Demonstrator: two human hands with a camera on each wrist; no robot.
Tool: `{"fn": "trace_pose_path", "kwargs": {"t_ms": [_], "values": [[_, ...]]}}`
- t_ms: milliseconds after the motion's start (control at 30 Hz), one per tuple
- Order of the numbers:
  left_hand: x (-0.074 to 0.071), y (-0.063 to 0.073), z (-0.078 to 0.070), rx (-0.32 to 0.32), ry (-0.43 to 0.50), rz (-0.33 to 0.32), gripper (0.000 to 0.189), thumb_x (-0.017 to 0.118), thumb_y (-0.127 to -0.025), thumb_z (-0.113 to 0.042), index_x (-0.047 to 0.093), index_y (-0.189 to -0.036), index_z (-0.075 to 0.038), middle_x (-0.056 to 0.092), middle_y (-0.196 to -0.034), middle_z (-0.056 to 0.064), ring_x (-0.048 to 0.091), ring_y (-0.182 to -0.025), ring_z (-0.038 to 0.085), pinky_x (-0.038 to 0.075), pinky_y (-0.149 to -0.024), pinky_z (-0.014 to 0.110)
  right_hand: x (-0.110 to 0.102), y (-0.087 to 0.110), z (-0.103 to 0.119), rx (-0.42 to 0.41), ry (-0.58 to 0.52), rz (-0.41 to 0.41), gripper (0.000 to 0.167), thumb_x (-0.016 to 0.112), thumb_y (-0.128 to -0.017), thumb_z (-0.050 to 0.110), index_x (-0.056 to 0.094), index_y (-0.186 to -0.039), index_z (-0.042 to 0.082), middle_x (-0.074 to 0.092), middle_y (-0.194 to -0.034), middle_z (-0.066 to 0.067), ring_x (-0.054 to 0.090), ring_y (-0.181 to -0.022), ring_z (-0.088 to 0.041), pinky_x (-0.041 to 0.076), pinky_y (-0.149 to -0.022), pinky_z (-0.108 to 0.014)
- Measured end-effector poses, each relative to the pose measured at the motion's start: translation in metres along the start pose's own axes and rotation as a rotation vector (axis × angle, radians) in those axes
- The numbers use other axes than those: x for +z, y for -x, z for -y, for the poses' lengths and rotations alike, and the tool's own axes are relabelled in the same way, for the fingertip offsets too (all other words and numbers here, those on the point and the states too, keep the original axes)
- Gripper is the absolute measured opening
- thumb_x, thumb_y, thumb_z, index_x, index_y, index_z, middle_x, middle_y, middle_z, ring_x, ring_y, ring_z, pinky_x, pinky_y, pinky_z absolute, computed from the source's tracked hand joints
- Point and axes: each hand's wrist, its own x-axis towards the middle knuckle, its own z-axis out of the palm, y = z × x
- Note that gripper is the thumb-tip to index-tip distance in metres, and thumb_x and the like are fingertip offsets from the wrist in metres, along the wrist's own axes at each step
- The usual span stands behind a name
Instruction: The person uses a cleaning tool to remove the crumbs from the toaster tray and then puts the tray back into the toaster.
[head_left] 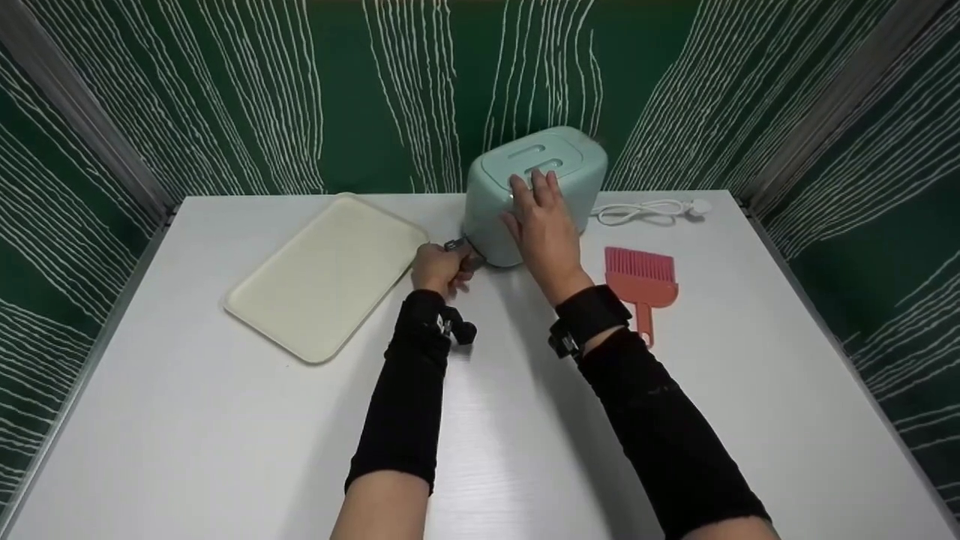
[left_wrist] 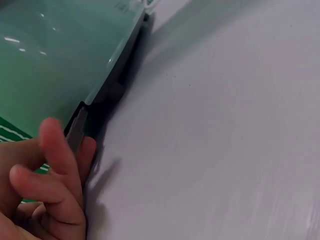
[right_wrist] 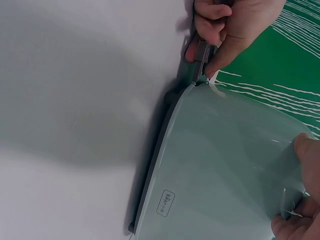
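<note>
A mint-green toaster (head_left: 491,214) with two slots on top stands at the back of the table. At its lower left end, my left hand (head_left: 437,268) pinches a dark grey crumb tray (right_wrist: 201,61) that sticks out at the toaster's base; how much of it lies inside is hidden. My right hand (head_left: 550,232) rests on the toaster's front side and top edge, its fingers extended near the slots. The left wrist view shows the same dark tray (left_wrist: 76,132) between thumb and fingers, low over the table.
A cream rectangular tray (head_left: 330,277) lies left of my left hand. Right of the toaster are its coiled white cord (head_left: 637,212) and a red hand brush (head_left: 641,289). The white table (head_left: 187,420) ends at green walls with white lines (head_left: 382,75).
</note>
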Motion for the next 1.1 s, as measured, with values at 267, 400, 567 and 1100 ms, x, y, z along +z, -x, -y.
{"fn": "trace_pose_path", "kwargs": {"t_ms": [267,400,567,1100], "values": [[-0.0004,-0.0023,0.0023,0.036,0.032,0.007,0.028,0.078,-0.099,-0.028,0.069,-0.092,-0.002,0.069,-0.057,0.002,0.059,-0.040,0.012,0.047,-0.036,0.024,0.0005,0.0009,0.0010,0.012,0.007,0.016,0.056,0.062,-0.111,0.030,0.048,-0.161,0.011,0.039,-0.170,-0.024,0.028,-0.164,-0.043,0.037,-0.129,-0.057],[0.0003,-0.0038,0.0017,0.019,0.020,-0.001,0.028,0.077,-0.100,-0.027,0.071,-0.101,0.001,0.070,-0.059,0.003,0.060,-0.040,0.012,0.048,-0.037,0.024,0.0011,0.0009,0.0010,0.006,0.015,0.006,0.055,0.063,-0.111,0.030,0.048,-0.160,0.010,0.040,-0.169,-0.024,0.029,-0.163,-0.043,0.037,-0.129,-0.056],[0.0012,-0.0052,0.0005,-0.002,0.024,-0.007,0.025,0.073,-0.102,-0.018,0.070,-0.112,0.005,0.073,-0.063,0.005,0.064,-0.041,0.011,0.049,-0.038,0.023,0.0019,0.0014,0.0006,-0.018,0.031,-0.031,0.054,0.064,-0.110,0.028,0.051,-0.158,0.007,0.043,-0.166,-0.027,0.033,-0.161,-0.045,0.037,-0.129,-0.055],[-0.0028,0.0004,-0.0020,-0.020,0.086,0.012,0.029,0.075,-0.101,-0.016,0.068,-0.116,0.008,0.071,-0.063,0.007,0.060,-0.041,0.013,0.046,-0.036,0.025,0.0032,0.0006,-0.0004,-0.021,0.024,-0.033,0.054,0.063,-0.110,0.029,0.050,-0.159,0.008,0.043,-0.166,-0.026,0.033,-0.161,-0.044,0.037,-0.130,-0.056]]}}
